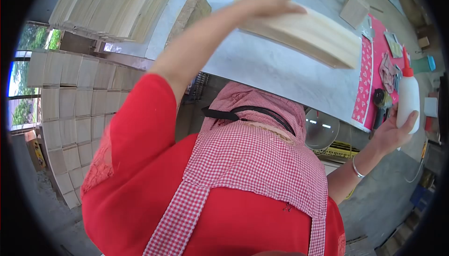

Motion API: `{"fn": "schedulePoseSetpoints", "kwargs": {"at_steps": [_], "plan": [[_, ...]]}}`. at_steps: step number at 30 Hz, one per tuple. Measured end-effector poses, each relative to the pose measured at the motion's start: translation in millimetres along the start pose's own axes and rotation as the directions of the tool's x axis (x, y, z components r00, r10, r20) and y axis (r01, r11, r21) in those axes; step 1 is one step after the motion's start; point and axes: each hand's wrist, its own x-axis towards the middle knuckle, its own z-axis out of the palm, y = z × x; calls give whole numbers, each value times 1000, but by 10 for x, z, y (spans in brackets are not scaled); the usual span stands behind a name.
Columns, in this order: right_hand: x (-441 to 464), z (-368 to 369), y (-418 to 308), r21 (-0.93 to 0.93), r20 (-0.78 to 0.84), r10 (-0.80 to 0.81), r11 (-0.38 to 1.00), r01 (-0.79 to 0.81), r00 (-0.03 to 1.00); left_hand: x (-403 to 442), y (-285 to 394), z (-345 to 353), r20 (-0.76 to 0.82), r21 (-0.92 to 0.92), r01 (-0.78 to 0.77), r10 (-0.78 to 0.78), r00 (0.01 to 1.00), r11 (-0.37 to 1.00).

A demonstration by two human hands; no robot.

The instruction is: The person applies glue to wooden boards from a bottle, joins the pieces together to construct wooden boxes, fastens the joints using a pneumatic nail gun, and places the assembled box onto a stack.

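Observation:
My left hand point(272, 1) reaches across the table, its fingers curled over the far side of a long pale wooden piece point(308, 33) that looks box-like. The hand is slightly blurred, and its grip is partly hidden. Off the table's right side, my right hand point(395, 132) is wrapped around the lower part of a white squeeze bottle point(408, 101). The bottle stands upright in the hand, with its red nozzle pointing up.
A rough block point(189, 15) lies left on the white table point(280, 73). Stacked wooden boards point(112, 5) rise behind it. A small wooden block point(354, 10) stands back right, near a pink cloth point(364, 83) with tools and a rag point(387, 72). More stacked wood point(84, 101) fills the left.

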Motion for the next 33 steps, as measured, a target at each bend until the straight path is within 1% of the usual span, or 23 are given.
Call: {"fn": "schedulePoseSetpoints", "kwargs": {"at_steps": [1,2,3,4,5,6,7,8,9,10,11,12,13,14,16,17,20,25,30,33], "plan": [[-51,40,19,3,9,20,1000,-20,1000,-229,114,99,-138,43,3,3,990,999],[-115,93,39,4,21,41,999,-41,999,-444,215,244,-261,101,-10,37,965,995],[-168,164,60,4,38,63,998,-63,997,-651,309,418,-379,158,-12,72,922,987],[-230,280,79,2,57,61,998,-61,997,-857,393,595,-441,167,-43,114,890,985],[-323,434,95,-43,111,69,997,-64,991,-1038,456,766,-500,179,-69,152,853,981],[-430,590,118,-89,165,81,994,-67,983,-1162,511,942,-506,170,-48,129,853,984],[-530,721,150,-135,217,95,989,-66,972,-1247,577,1114,-478,96,-69,107,872,993],[-608,825,192,-140,238,100,988,-68,966,-1296,626,1206,-449,19,-87,87,889,996],[-680,919,237,-179,350,130,981,-71,928,-1322,650,1229,-453,6,-70,65,889,998],[-745,1003,287,-217,452,161,974,-67,878,-1331,664,1246,-541,85,-105,135,830,991],[-810,1075,350,-222,465,162,973,-63,870,-1339,674,1259,-616,170,-131,209,759,977],[-878,1137,420,-256,556,143,967,5,819,-1360,679,1273,-676,258,-145,286,679,955],[-940,1202,457,-281,639,128,957,76,758,-1402,677,1292,-681,250,-135,273,680,959],[-1008,1263,464,-284,647,131,956,78,751,-1465,669,1330,-644,215,-197,291,707,956],[-1157,1387,455,-248,725,177,969,13,665,-1556,637,1426,-568,135,-317,336,752,939],[-1212,1434,460,-233,759,197,972,-22,621,-1564,603,1475,-569,130,-313,330,754,941],[-1303,1523,508,-214,780,168,977,4,603,-1562,525,1613,-539,105,-380,373,755,919],[-1310,1592,498,-156,814,88,985,70,574,-1536,497,1615,-561,88,-400,377,737,912],[-1274,1616,519,-122,836,52,988,93,545,-1533,505,1662,-576,77,-405,372,728,911],[-1236,1643,559,-118,844,-5,974,195,537,-1526,504,1659,-581,89,-401,374,722,912]]}}
